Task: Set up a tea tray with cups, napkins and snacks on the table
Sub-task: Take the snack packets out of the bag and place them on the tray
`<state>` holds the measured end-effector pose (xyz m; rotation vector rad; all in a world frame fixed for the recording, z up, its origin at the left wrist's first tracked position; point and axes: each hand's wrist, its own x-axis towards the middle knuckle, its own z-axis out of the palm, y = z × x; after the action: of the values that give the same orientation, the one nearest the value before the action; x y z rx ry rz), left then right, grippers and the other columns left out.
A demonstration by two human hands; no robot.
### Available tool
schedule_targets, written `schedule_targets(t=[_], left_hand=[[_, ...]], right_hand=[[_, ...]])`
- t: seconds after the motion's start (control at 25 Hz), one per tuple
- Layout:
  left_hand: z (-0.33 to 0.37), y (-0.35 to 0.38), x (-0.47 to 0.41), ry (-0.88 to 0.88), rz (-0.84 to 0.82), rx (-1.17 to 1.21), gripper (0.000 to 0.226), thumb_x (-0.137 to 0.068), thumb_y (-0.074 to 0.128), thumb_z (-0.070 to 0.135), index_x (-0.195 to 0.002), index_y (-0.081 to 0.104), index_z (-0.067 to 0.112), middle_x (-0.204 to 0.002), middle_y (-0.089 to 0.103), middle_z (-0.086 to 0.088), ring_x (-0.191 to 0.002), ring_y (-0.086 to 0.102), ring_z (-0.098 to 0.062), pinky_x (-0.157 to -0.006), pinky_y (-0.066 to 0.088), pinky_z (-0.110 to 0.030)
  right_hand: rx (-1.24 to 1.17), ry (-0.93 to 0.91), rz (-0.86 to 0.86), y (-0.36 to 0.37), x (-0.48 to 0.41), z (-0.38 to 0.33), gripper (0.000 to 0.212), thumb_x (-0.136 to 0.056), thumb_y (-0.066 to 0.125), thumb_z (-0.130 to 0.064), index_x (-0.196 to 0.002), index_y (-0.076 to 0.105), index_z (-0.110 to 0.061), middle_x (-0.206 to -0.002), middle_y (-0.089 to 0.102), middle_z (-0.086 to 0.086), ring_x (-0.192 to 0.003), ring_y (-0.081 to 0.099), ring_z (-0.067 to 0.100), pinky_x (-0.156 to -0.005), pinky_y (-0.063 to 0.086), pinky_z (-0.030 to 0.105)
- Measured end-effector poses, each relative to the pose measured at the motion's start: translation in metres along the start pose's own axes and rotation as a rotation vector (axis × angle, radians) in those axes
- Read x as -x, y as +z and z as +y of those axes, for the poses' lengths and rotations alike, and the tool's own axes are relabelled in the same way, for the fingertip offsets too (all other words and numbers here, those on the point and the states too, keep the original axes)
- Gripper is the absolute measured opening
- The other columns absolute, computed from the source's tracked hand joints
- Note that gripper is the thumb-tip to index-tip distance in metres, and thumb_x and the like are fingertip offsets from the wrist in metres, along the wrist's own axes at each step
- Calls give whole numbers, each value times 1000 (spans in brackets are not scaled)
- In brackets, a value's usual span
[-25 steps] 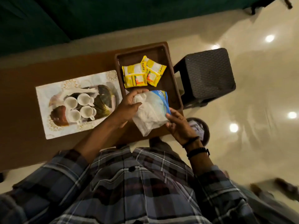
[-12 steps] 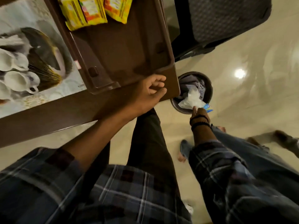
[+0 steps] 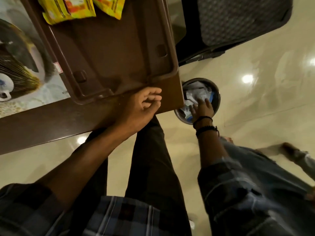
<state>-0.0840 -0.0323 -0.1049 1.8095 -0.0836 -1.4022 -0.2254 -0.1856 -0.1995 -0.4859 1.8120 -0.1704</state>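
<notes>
Indoors, brown table [image 3: 51,120], glossy cream floor [image 3: 255,99], bin [image 3: 217,92]

Left hand [image 3: 143,106] rests, fingers curled, on the dark brown wooden table [image 3: 51,123] beside the brown plastic tray [image 3: 119,48]; right hand [image 3: 202,108] spreads over crumpled wrappers in the round metal bin [image 3: 217,94].

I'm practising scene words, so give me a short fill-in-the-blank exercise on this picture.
1. The yellow snack packets lie in the brown ____.
2. The right hand reaches into the round ____ on the floor.
3. The left hand rests on the ____ edge.

Missing words: tray; bin; table
</notes>
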Motion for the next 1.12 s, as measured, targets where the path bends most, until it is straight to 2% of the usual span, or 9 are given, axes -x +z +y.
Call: schedule_targets(t=[0.12,0.2,0.36,0.52,0.68,0.8,0.92,1.04,1.12], left_hand=[[-5,-5,-6,-58,19,39,30,-95,55,15,-123,54,25,-115,66,5,-99,67,-10,-79,56,-27],[27,-65,2,94,252,133,28,-95,53,14,-120,54,27,-113,66,5,-90,68,-7,-70,57,-22],[17,-64,-3,88,301,242,32,-95,53,15,-120,50,35,-111,65,7,-85,69,-8,-64,56,-20],[10,-91,-9,88,494,359,41,-93,54,7,-128,48,28,-119,61,-3,-90,66,-16,-66,56,-32],[8,-117,-27,89,536,309,51,-90,60,6,-134,47,26,-129,55,0,-111,60,-20,-82,56,-32],[10,-132,-40,264,622,46,56,-86,66,13,-138,47,22,-142,45,-2,-129,47,-24,-95,47,-20],[18,-143,-64,371,724,-396,75,-78,72,34,-145,38,25,-157,23,-11,-145,21,-31,-113,31,-51],[31,-152,-92,338,811,-729,103,-72,72,52,-151,11,27,-162,8,-9,-148,9,-33,-115,24,-55],[32,-156,-109,285,789,-872,115,-69,75,52,-151,-2,28,-162,2,-8,-149,5,-32,-115,23,-56]], right_hand=[[-38,-157,-25,26,30,-4,49,-98,41,-3,-146,31,-13,-145,42,19,-132,45,33,-108,41,43],[45,-450,-172,96,108,-47,49,-95,54,-10,-141,39,-16,-144,45,14,-131,47,24,-109,42,39],[201,-752,-171,110,134,-49,50,-89,64,-18,-136,45,-15,-142,48,2,-130,45,12,-107,41,27],[280,-744,-408,176,152,-43,44,-86,66,-5,-127,50,0,-117,63,16,-106,60,16,-90,51,21],[475,-776,-424,240,146,-45,32,-80,63,7,-112,63,-1,-95,61,9,-89,57,17,-76,50,29],[476,-720,-448,263,135,-46,39,-80,54,14,-113,65,-4,-108,68,15,-95,63,22,-74,53,29],[712,-905,-458,269,123,-48,52,-80,58,7,-129,56,-12,-116,64,8,-101,63,19,-82,51,19],[984,-1163,-348,261,106,-52,48,-89,57,-20,-136,49,-23,-112,50,-2,-96,54,16,-75,36,8],[1058,-1312,-306,257,95,-55,47,-92,52,-20,-139,46,-24,-126,44,1,-115,47,23,-86,32,8]])
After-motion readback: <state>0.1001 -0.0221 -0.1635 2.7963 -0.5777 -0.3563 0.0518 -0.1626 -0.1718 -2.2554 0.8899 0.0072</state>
